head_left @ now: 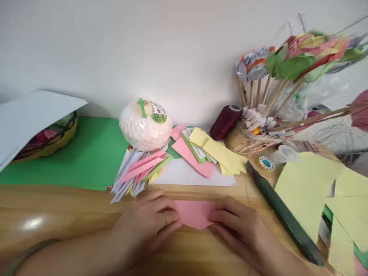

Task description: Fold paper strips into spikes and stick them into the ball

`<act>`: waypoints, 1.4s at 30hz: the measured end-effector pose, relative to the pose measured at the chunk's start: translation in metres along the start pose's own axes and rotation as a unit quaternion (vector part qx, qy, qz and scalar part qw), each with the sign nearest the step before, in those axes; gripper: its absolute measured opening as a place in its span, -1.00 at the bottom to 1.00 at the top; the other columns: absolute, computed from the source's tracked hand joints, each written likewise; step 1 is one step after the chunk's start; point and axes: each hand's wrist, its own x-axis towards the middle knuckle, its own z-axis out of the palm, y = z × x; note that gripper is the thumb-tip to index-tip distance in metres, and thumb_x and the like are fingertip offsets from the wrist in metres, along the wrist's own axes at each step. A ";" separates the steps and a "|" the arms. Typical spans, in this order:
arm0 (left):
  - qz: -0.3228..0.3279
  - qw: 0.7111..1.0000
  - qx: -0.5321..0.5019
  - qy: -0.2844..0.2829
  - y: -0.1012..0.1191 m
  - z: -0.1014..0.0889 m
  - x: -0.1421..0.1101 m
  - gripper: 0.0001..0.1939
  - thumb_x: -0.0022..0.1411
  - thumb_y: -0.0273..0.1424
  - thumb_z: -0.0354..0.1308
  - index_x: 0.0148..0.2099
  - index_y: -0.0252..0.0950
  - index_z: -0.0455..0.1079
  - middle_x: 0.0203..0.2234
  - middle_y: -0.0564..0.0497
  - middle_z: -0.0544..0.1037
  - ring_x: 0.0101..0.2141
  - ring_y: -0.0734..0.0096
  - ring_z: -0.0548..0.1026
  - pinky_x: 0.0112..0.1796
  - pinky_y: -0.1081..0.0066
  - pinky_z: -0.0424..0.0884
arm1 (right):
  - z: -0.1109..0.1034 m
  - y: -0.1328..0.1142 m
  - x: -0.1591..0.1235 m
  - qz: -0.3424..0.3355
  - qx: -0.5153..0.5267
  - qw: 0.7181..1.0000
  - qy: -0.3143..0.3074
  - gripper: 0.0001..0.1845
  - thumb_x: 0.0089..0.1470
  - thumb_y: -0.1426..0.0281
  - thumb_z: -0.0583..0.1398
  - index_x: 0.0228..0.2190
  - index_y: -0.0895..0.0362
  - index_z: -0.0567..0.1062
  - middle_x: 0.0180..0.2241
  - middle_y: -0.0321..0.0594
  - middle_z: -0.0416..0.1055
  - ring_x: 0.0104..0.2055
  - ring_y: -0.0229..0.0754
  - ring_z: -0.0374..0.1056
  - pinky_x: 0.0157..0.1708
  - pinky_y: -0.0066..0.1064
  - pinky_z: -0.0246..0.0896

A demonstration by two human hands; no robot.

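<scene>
A piece of pink paper (pixel 195 214) is stretched between my two hands, just above or on the wooden table. My left hand (pixel 153 220), with a ring on one finger, pinches its left end. The right end is gripped by the fingers of my right hand (pixel 237 220). Its upper edge looks straight and its lower edge comes to a shallow point. Behind my left hand lies a pile of folded paper strips (pixel 143 168) in pink, lilac, green and yellow. Pink slips (pixel 192 157) and yellow slips (pixel 221 151) lie on white paper (pixel 184 174) beyond.
A foam-wrapped round fruit (pixel 146 126) stands near the wall on green paper (pixel 94 149). At the right are a dark thread spool (pixel 225 122), a basket (pixel 241 138) of paper flowers, a long dark green tool (pixel 284 212) and yellow sheets (pixel 307 188). White sheets (pixel 37 115) cover a basket at left.
</scene>
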 end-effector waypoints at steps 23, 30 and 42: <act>-0.245 0.968 -0.016 -0.059 -0.002 0.001 0.011 -0.91 0.12 -0.50 0.07 -0.36 -0.23 0.37 -0.45 0.10 0.50 -0.40 0.38 0.46 -0.38 0.44 0.32 | 0.019 0.000 0.005 0.202 -0.006 0.975 0.094 -0.87 0.15 0.27 0.10 -0.32 0.06 0.35 -0.63 -0.43 0.31 -0.64 -0.30 0.25 -0.66 -0.51 0.12; -0.202 0.979 -0.017 -0.022 -0.004 0.002 0.007 -0.85 0.17 -0.47 -0.01 -0.34 -0.24 0.39 -0.45 0.07 0.52 -0.39 0.39 0.47 -0.38 0.46 0.35 | 0.022 0.002 0.004 0.211 -0.027 0.972 0.104 -0.82 0.16 0.21 0.08 -0.32 0.06 0.33 -0.66 -0.44 0.31 -0.68 -0.30 0.25 -0.68 -0.51 0.12; -0.147 0.988 0.048 -0.017 -0.006 0.005 0.009 -0.84 0.13 -0.53 -0.07 -0.42 -0.26 0.30 -0.55 0.09 0.45 -0.46 0.41 0.43 -0.46 0.48 0.30 | 0.029 -0.002 0.009 0.207 -0.099 0.962 0.148 -0.60 0.21 0.01 -0.07 -0.34 0.06 0.30 -0.67 -0.40 0.32 -0.69 -0.28 0.27 -0.69 -0.50 0.11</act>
